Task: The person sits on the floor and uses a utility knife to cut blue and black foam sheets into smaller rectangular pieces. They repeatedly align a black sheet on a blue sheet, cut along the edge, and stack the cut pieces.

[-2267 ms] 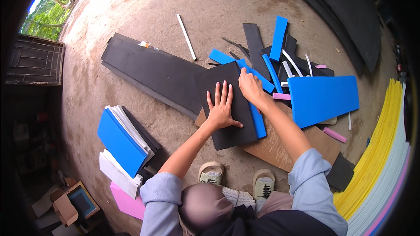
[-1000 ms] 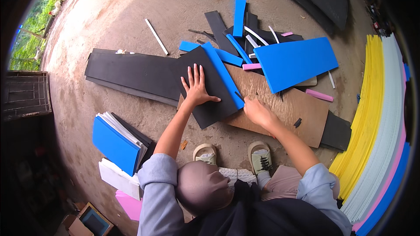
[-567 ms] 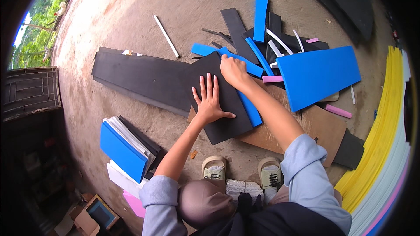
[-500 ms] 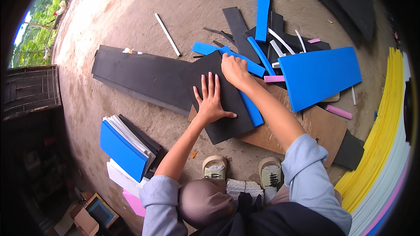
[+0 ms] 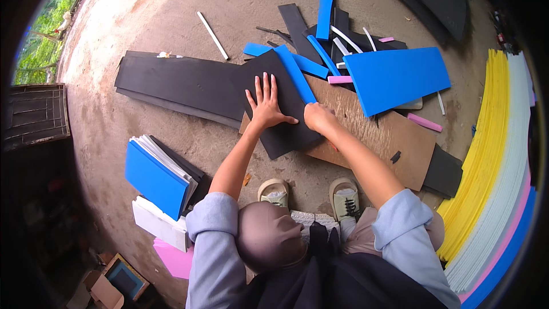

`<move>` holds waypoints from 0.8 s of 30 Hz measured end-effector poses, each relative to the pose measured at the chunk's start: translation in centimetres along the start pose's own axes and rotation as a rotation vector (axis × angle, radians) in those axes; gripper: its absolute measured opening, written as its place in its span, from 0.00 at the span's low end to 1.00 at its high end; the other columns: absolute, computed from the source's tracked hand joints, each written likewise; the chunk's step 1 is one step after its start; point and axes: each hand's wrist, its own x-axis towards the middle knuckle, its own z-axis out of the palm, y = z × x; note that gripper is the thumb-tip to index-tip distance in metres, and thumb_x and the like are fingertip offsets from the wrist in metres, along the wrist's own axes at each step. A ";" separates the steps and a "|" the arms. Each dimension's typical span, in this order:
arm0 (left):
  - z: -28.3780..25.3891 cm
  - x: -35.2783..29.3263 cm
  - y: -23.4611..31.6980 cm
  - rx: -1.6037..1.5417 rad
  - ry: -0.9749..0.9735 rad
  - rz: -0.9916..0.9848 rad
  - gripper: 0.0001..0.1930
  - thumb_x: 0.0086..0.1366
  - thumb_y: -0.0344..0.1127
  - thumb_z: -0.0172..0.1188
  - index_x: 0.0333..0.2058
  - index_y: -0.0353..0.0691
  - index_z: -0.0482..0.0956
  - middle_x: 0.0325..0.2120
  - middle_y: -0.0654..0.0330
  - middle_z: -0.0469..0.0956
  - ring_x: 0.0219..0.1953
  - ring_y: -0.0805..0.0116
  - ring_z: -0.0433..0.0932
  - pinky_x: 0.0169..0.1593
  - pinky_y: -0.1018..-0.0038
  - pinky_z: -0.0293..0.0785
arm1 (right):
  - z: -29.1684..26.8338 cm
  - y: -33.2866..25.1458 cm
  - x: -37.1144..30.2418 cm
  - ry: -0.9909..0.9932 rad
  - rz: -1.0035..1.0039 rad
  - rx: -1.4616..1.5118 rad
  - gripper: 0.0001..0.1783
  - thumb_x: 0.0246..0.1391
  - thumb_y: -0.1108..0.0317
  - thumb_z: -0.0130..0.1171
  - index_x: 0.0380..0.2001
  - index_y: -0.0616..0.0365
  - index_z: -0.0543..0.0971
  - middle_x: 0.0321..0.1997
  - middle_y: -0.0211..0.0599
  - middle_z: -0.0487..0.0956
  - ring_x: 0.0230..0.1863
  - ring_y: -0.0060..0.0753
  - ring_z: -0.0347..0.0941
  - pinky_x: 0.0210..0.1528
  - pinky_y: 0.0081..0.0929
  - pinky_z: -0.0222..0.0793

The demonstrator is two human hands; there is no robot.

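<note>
My left hand (image 5: 265, 107) lies flat with spread fingers on a black foam sheet (image 5: 289, 95). A blue foam piece (image 5: 297, 76) shows as a strip along the sheet's right edge, partly hidden under it. At the near end of that edge is my right hand (image 5: 320, 119), its fingers curled closed. Whatever it grips is hidden by the fingers; a small red-orange bit (image 5: 333, 146) shows beside the wrist. Beneath these lies a brown board (image 5: 400, 146), and long black sheets (image 5: 177, 83) reach out to the left.
Blue, black, white and pink offcuts (image 5: 320, 51) lie beyond the board, with a large blue sheet (image 5: 400, 80) at right. A blue-and-white sheet stack (image 5: 157, 178) sits at left. Tall yellow sheets (image 5: 486, 154) line the right side. My shoes (image 5: 345, 200) are close to the board.
My right hand has moved along the black sheet's right edge, from its far end toward me. My left hand stays pressed on the sheet. The whole view has shifted slightly.
</note>
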 end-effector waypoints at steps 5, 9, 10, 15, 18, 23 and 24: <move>0.0 0.2 0.6 0.021 -0.038 -0.004 0.77 0.21 0.69 0.69 0.63 0.38 0.29 0.65 0.51 0.26 0.66 0.52 0.19 0.58 0.38 0.20 | 5.3 3.8 -5.7 0.063 0.002 -0.005 0.10 0.49 0.73 0.47 0.33 0.66 0.75 0.34 0.51 0.79 0.39 0.49 0.77 0.42 0.41 0.71; 0.0 0.1 0.5 0.033 -0.067 -0.009 0.77 0.22 0.70 0.68 0.63 0.40 0.26 0.65 0.51 0.24 0.65 0.51 0.17 0.56 0.36 0.19 | 7.5 4.7 -7.7 0.135 -0.004 -0.023 0.08 0.48 0.74 0.48 0.31 0.65 0.73 0.29 0.51 0.79 0.36 0.48 0.77 0.39 0.41 0.72; -0.1 0.0 0.6 0.032 -0.068 -0.010 0.77 0.22 0.70 0.68 0.63 0.40 0.26 0.65 0.51 0.23 0.65 0.51 0.17 0.56 0.36 0.19 | 7.8 5.0 -7.9 0.107 -0.004 -0.019 0.09 0.50 0.74 0.45 0.33 0.65 0.72 0.29 0.53 0.79 0.36 0.50 0.77 0.39 0.43 0.71; 0.2 0.1 0.3 0.039 -0.068 -0.006 0.77 0.22 0.70 0.67 0.63 0.39 0.26 0.65 0.51 0.24 0.65 0.51 0.17 0.56 0.36 0.19 | 9.2 6.1 -8.7 0.073 -0.009 0.014 0.10 0.53 0.73 0.41 0.35 0.67 0.70 0.29 0.55 0.78 0.35 0.55 0.76 0.39 0.47 0.70; 0.5 0.2 0.4 0.032 -0.043 0.011 0.77 0.22 0.71 0.67 0.63 0.38 0.27 0.65 0.50 0.25 0.65 0.51 0.18 0.56 0.35 0.19 | 9.6 6.9 -8.7 0.089 -0.053 -0.033 0.11 0.53 0.70 0.42 0.33 0.66 0.70 0.29 0.56 0.78 0.35 0.53 0.76 0.36 0.46 0.70; 0.4 -0.4 -0.7 -0.008 0.009 0.024 0.76 0.22 0.69 0.69 0.63 0.37 0.31 0.65 0.50 0.27 0.65 0.50 0.19 0.56 0.36 0.19 | 1.5 9.1 -6.5 -0.236 -0.008 0.552 0.10 0.53 0.66 0.44 0.27 0.63 0.69 0.12 0.36 0.71 0.11 0.30 0.70 0.14 0.29 0.66; 0.4 -0.4 -0.6 -0.018 0.019 0.031 0.75 0.22 0.68 0.69 0.63 0.37 0.31 0.65 0.50 0.27 0.65 0.50 0.19 0.56 0.36 0.19 | 0.8 9.6 -5.3 -0.082 -0.045 0.657 0.09 0.52 0.67 0.46 0.27 0.63 0.69 0.13 0.35 0.70 0.12 0.28 0.70 0.14 0.28 0.65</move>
